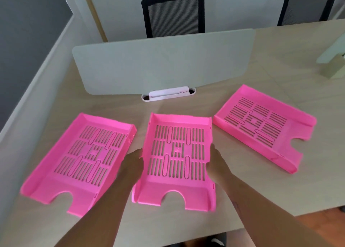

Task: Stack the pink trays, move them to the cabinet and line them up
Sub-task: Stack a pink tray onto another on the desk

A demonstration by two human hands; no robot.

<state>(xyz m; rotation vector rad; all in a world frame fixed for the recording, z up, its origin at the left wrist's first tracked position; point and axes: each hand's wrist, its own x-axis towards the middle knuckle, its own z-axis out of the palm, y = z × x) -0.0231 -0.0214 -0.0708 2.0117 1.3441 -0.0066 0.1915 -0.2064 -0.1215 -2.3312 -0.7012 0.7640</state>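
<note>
Three pink slotted trays lie on the beige desk. The left tray [80,162] sits angled near the desk's left edge. The middle tray [177,159] lies straight in front of me. My left hand [133,162] grips its left wall and my right hand [216,164] grips its right wall, fingers curled over the rims. The right tray [261,125] rests apart, turned sideways, with no hand near it.
A white divider panel [164,63] stands across the desk behind the trays, with a white cable slot [168,94] at its foot. Two black mesh chairs [172,15] stand beyond. A beige block [334,67] sits far right. The desk's front edge runs lower right.
</note>
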